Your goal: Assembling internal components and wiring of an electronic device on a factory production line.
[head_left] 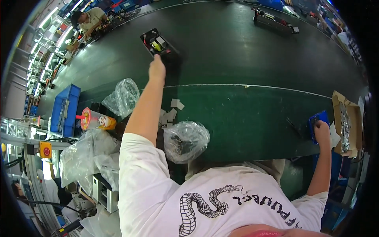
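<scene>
My left arm stretches far forward over the dark green surface. At its end my left hand [157, 71] grips the near end of an open electronic unit [156, 40], a dark metal casing with a yellow part, a pale block and red wires inside. The unit is tilted, with a shadow beside it. On the far right my right hand [321, 129] reaches into a small blue tray [318, 117]. Its fingers are closed together, and what they pinch, if anything, is hidden. A dark thin tool [293, 126] lies left of that tray.
Bagged items [186, 141], white pieces [171, 114], a drink cup [98, 119] and a blue bin [65, 110] stand at left. A cardboard box [347, 124] is at right. Another unit [273, 20] lies far right. A person [90, 21] works far left.
</scene>
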`<state>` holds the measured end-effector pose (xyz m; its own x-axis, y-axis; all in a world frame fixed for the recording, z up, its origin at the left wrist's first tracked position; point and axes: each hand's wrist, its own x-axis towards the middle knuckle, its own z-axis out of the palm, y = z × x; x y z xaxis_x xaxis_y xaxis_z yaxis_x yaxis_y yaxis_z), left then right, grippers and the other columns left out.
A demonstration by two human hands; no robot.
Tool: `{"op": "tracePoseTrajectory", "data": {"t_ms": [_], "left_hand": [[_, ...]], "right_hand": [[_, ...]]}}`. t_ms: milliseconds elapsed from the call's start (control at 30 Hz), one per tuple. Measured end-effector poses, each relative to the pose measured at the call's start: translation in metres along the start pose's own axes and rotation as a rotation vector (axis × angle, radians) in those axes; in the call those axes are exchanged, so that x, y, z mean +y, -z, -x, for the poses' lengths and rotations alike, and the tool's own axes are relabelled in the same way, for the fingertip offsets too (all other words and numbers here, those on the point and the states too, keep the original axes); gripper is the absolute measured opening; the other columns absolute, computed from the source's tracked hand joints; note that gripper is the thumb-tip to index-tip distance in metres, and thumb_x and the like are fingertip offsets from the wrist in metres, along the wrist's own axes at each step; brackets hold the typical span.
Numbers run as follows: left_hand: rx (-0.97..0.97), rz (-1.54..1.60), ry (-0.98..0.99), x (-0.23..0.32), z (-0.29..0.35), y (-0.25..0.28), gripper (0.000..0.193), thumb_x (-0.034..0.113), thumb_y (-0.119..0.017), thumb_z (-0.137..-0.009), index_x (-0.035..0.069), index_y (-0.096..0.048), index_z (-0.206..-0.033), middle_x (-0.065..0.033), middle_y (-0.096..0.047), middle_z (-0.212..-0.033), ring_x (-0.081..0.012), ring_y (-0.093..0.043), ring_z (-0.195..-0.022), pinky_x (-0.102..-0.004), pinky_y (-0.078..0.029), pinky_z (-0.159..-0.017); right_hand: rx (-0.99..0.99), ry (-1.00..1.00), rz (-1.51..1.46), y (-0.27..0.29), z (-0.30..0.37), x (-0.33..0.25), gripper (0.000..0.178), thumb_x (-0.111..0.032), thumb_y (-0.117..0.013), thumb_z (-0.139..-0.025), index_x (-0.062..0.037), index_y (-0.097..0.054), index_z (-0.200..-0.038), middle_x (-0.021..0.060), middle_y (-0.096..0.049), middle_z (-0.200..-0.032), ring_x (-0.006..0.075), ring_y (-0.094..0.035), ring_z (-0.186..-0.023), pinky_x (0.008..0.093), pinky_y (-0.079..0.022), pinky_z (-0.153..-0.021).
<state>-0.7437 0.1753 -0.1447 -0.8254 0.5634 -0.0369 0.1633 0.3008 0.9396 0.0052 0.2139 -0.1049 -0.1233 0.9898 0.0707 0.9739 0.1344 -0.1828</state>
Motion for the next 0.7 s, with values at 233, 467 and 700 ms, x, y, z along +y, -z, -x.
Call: {"op": "tracePoseTrajectory", "data": {"t_ms": [233,467,700], "left_hand": [[-0.148,-0.807,-0.567,0.046,-0.018,-0.004,0.038,0.028,-0.056,-0.096,0.007,-0.061,-0.128,-0.016,-0.063,-0.129,-0.0351,-0.06,-0.12,-0.0475,-0.052,-0.093],[-0.146,-1.361,-1.002,0.053,-0.079,-0.005,0.025,0.015,-0.059,-0.092,0.015,-0.065,-0.116,-0.0049,-0.063,-0.119,-0.0276,-0.061,-0.114,-0.0451,-0.05,-0.094],[-0.457,-1.341,-1.165,0.072,-0.089,-0.007,0.018,0.013,-0.07,-0.085,0.012,-0.067,-0.102,-0.0075,-0.068,-0.106,-0.0279,-0.065,-0.105,-0.0455,-0.053,-0.089]], "right_hand": [[0.017,-0.133,-0.114,0.031,0.003,-0.025,0.017,-0.01,-0.067,-0.085,0.0045,-0.072,-0.091,0.022,-0.07,-0.086,0.0333,-0.07,-0.082,0.0395,-0.053,-0.076],[0.059,-0.127,-0.199,0.022,0.005,-0.012,0.017,-0.009,-0.071,-0.085,0.0035,-0.075,-0.095,0.0177,-0.075,-0.089,0.0276,-0.072,-0.08,0.0353,-0.054,-0.076],[0.154,-0.237,-0.479,0.023,0.022,0.005,0.014,-0.007,-0.07,-0.091,0.0023,-0.073,-0.1,0.0071,-0.07,-0.077,0.0135,-0.067,-0.073,0.0288,-0.052,-0.066]]}}
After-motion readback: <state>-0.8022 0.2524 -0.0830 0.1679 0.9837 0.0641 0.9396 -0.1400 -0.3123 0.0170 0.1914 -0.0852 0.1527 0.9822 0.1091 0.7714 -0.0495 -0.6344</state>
